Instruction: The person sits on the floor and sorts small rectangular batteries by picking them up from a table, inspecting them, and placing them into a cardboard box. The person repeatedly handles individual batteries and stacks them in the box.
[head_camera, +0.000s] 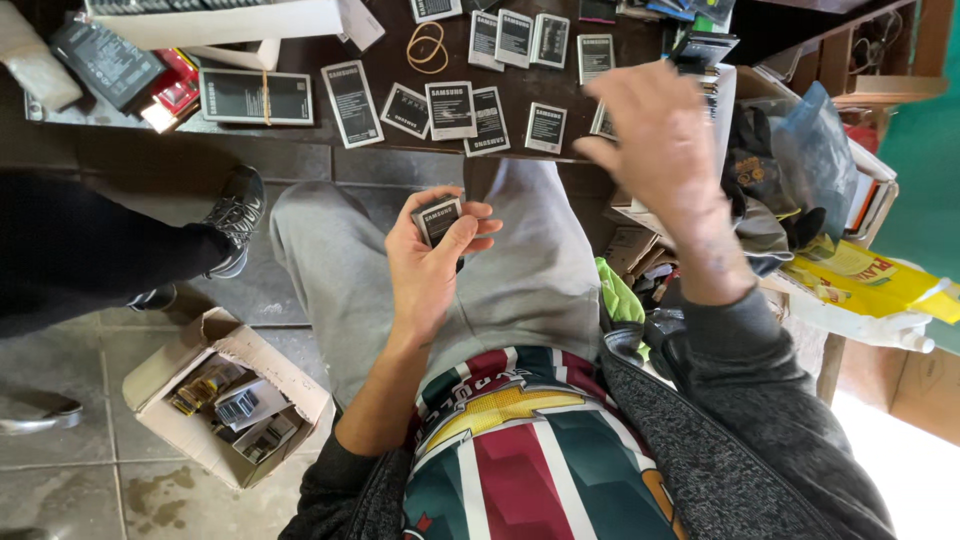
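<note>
Nearest you: your striped shirt and grey-trousered lap. Just above the lap, your left hand has its grip clamped on one flat phone battery, thumb on one edge, fingers wrapped over the opposite edge, label face up.

Handling, my read: small rigid slab, light, smooth wrapped faces so likely a bit slippery. Don't bend it or dent it. Best hold is across the two long edges, as you have it now, not by the faces.

Your right hand is raised at 1 o'clock from the battery, grip apart, fingers spread, holding nothing, motion-blurred over the worktop edge.

Counts on the worktop, 12 o'clock from the battery:
- about 11 loose batteries of the same kind, label up, in two rough rows; some at the top edge are cut off, so the count is a floor.
- 1 larger flat pack at 10 o'clock, banded.
- 2 rubber bands, overlapping.
- 1 black pack at the far left corner.

Outward: 1 open cardboard box on the floor at 8 o'clock, small parts inside, count not readable. Another person's shoe at 9 o'clock. Cluttered bags and a yellow packet at 3 o'clock.
</note>
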